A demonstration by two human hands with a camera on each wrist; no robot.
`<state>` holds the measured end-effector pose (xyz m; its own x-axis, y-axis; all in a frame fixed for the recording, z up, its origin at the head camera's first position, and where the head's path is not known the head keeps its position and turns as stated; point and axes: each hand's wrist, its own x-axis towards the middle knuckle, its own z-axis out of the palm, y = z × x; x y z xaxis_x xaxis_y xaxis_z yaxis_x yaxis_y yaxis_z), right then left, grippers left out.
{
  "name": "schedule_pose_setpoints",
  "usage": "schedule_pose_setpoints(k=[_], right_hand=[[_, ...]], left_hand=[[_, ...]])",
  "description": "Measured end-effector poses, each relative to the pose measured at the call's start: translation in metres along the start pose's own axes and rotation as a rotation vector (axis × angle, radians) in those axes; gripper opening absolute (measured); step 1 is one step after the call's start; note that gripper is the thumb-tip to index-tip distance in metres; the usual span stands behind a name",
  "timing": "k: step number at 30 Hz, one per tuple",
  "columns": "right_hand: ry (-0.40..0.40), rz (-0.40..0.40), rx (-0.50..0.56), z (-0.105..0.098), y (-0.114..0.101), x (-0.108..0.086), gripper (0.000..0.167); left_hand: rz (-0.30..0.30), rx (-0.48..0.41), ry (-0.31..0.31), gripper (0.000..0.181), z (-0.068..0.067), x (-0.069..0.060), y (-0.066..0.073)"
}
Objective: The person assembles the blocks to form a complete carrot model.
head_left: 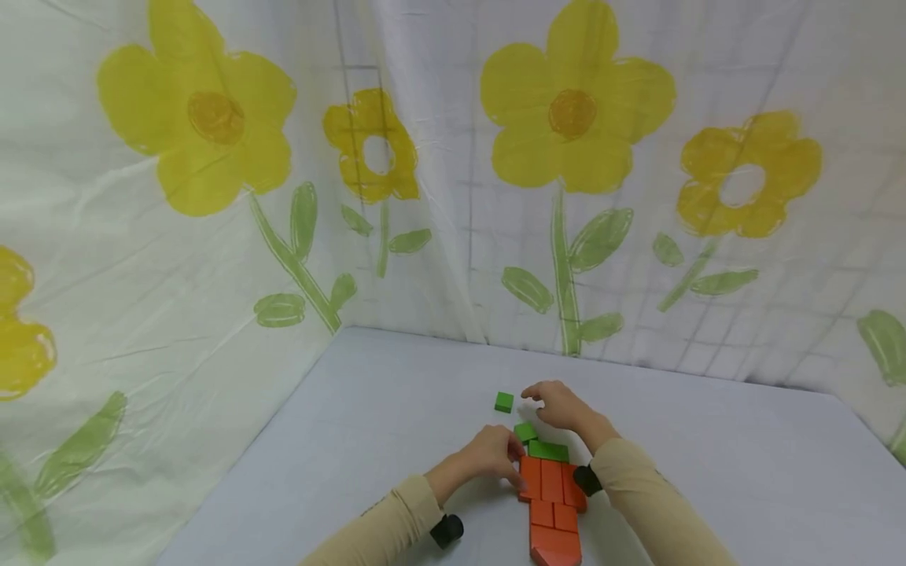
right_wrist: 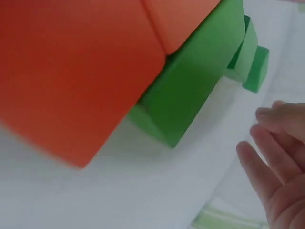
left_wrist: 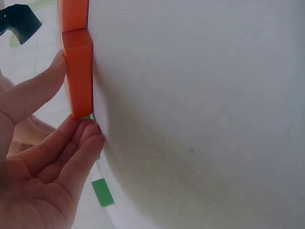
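Observation:
Orange-red blocks [head_left: 552, 479] lie flat and pushed together on the table, with a shorter group and an angled end toward the person. My left hand [head_left: 488, 454] holds the leftmost orange-red block [left_wrist: 80, 76], thumb on its side and fingertips at its far end. Against the far side of the orange-red group lies a long green block [head_left: 548, 450], with a smaller green block [head_left: 525, 432] at its left corner. Farther off sits a loose green cube [head_left: 504, 402]. Just right of that cube my right hand [head_left: 562, 405] hovers, fingers loosely bent, holding nothing.
The pale table [head_left: 396, 409] meets a white curtain [head_left: 439, 314] printed with yellow flowers at the back and left. A black wrist camera [head_left: 447, 531] sits under the left cuff, and another black camera [head_left: 587, 479] at the right cuff overlaps the orange-red blocks in the head view.

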<state>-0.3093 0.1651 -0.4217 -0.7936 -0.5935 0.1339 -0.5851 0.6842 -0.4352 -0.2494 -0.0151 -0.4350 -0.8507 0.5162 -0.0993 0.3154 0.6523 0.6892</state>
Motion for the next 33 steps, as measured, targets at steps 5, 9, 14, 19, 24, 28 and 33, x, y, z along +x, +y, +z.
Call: schedule_pose_setpoints(k=[5,9,14,19,24,28,33], right_hand=[[0.025,0.080,-0.032,0.013,-0.009,0.018,0.029],[0.021,0.175,-0.057,0.020,-0.018,0.029,0.030],[0.041,0.209,-0.112,0.020,-0.023,0.035,0.008],[0.082,0.213,-0.110,0.014,-0.018,0.031,0.008],[0.140,0.257,-0.138,0.000,-0.001,0.010,0.011],[0.147,0.284,-0.120,-0.012,0.010,-0.015,0.020],[0.095,0.326,-0.093,-0.020,0.011,-0.046,0.022]], left_hand=[[0.008,0.006,0.008,0.034,0.001,0.000,0.000],[0.025,0.017,0.017,0.034,0.001,-0.001,0.000],[0.029,0.016,0.027,0.033,0.001,-0.001,0.001],[0.027,0.028,0.029,0.034,-0.001,-0.002,0.000],[0.019,0.044,0.029,0.036,0.001,0.000,0.000],[0.015,0.026,0.025,0.036,0.001,0.001,-0.002],[0.014,0.017,0.019,0.037,0.001,-0.001,0.001]])
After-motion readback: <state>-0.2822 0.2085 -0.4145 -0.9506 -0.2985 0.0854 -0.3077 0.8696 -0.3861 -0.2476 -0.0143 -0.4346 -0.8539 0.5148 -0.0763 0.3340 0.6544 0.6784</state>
